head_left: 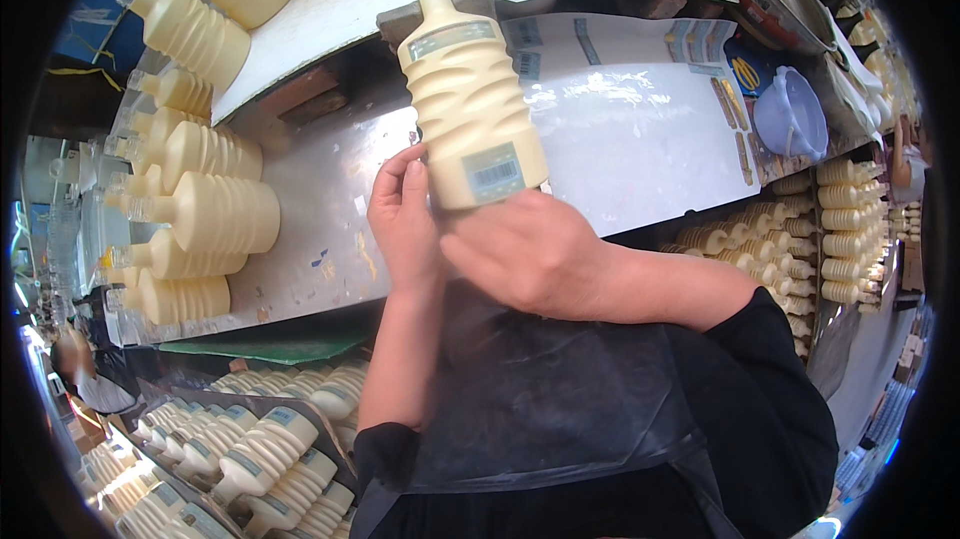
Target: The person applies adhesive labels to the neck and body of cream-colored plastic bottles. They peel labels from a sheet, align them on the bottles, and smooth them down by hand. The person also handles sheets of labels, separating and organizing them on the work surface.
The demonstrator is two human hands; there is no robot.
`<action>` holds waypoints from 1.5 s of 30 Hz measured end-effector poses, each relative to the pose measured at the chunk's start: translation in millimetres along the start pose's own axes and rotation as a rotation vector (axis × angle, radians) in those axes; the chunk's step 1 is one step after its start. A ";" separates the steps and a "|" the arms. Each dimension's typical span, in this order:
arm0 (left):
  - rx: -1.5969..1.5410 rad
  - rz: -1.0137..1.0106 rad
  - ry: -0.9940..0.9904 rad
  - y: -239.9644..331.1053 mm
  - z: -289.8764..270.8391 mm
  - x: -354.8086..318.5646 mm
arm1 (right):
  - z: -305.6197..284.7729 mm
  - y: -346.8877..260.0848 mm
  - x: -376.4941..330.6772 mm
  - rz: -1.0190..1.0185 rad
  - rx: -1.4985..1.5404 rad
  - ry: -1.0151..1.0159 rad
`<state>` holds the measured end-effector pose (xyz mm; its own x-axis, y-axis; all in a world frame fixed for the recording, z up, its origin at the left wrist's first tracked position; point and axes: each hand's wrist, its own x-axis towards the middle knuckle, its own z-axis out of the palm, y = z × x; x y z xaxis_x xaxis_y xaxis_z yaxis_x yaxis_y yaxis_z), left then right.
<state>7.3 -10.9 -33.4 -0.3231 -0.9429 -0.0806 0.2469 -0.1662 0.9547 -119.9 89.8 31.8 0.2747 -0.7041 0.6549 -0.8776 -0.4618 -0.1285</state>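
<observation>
Big bottle: we see 1 cream, wavy-ridged bottle with a clear neck (470,104) in front of us, its neck pointing away and its flat bottom toward our body.
Left hand: our left hand (405,224) is at the bottle's lower left side, thumb and fingertips up by its edge; some fingers are hidden, so we cannot tell if it grips.
Right hand: our right hand (540,259) is blurry and just below the bottle's bottom, fingers bent; we cannot see its fingertips well, so we cannot tell if it holds on.
Between: the bottle's bottom end is closest to the 2 hands, and its neck is well away from them.
Stickers: we see 1 grey-blue square sticker with dark stripes (492,174) near the bottom and 1 grey-blue curved sticker (450,41) near the top.
Block: a rough, grey-brown block (397,24) pokes out behind the bottle's top part.
Table: we see a shiny, grey metal table (330,179) under our work.
Right side: a round, light purple bucket (785,129) stands near the table's far right end.
</observation>
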 end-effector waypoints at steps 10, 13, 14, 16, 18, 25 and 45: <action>-0.119 -0.066 -0.057 -1.3 -1.8 -14.1 | 4.3 -6.2 -9.6 0.363 0.273 -0.095; 0.260 0.139 -0.029 -11.7 -0.3 -15.8 | -1.3 12.2 -8.0 0.848 0.605 0.189; 0.275 0.179 -0.035 -12.1 3.0 -14.6 | -6.5 30.1 -10.9 0.846 0.552 0.191; 0.405 0.227 -0.009 -9.0 11.5 -11.8 | -11.6 56.6 -10.0 0.910 0.512 0.122; 0.496 0.244 0.003 -7.5 18.8 -7.9 | -13.0 66.1 -1.4 1.042 0.524 -0.016; 0.465 0.191 0.054 -1.7 26.4 -5.3 | -7.5 66.7 21.0 0.997 0.361 -0.138; 0.493 0.243 0.040 -7.4 25.3 -4.3 | 5.0 67.8 17.8 1.102 0.386 -0.089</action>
<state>-16.2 1.7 -32.9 -0.2725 -0.9493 0.1568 -0.1506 0.2030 0.9675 -172.6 43.3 31.1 -0.5200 -0.8542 -0.0042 -0.4850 0.2992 -0.8217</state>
